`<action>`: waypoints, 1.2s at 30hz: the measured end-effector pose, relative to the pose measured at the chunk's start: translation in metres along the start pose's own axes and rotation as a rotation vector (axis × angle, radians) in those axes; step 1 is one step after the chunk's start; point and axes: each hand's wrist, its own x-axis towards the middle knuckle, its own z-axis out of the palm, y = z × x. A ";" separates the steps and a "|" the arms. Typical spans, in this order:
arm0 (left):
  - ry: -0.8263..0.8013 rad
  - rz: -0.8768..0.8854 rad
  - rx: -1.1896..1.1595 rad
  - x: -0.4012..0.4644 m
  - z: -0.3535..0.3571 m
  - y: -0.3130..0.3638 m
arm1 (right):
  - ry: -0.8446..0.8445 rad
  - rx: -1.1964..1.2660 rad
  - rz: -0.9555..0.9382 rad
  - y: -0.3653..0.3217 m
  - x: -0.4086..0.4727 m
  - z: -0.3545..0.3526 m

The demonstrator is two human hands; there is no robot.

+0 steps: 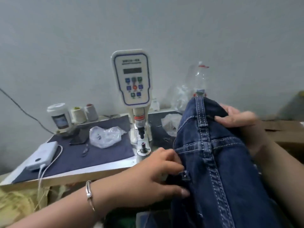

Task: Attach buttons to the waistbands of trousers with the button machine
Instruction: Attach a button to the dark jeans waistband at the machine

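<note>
denim trousers [213, 153] sit just right of the button machine [139, 112]; our left hand [158, 175] pinches their near edge with curled fingers, our right hand [236, 117] grips the far fold.

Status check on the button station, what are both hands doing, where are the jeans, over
Left hand and right hand both gripping dark blue denim trousers. Trousers right of white button machine, not under its punch. Nothing blocking the die.

A single head-worn camera looks forward and down, close over the table [92, 171], with the button machine [131, 79] at centre against the far wall [148, 22].
</note>
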 end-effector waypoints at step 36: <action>0.477 -0.799 0.300 0.002 -0.029 -0.297 | 0.424 -1.539 0.584 0.204 0.187 -0.169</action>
